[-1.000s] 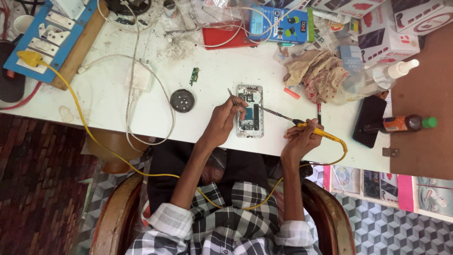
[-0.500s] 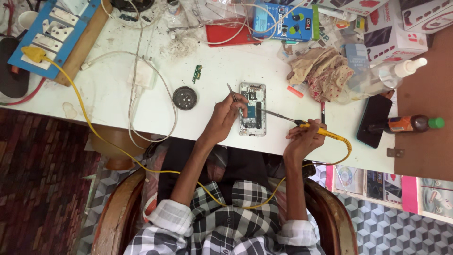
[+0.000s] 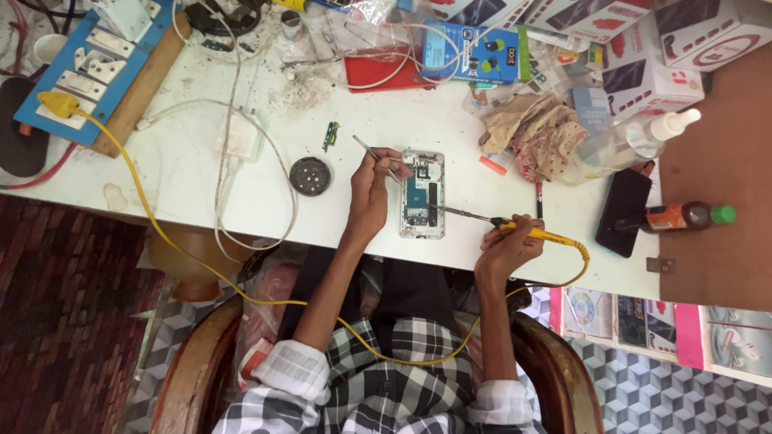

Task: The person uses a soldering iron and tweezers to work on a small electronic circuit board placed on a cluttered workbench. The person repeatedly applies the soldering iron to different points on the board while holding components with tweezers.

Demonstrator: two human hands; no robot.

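Gripping tweezers [image 3: 376, 153], left hand [image 3: 368, 197] closed | right hand [image 3: 505, 245] clamped on soldering iron [image 3: 515, 229] | risk: tip slip scorching opened phone [image 3: 422, 193] board.

Left hand [image 3: 371, 191], right hand [image 3: 507, 245], both clenched

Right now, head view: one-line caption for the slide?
Left hand holds tweezers over opened phone; right hand applies yellow soldering iron.
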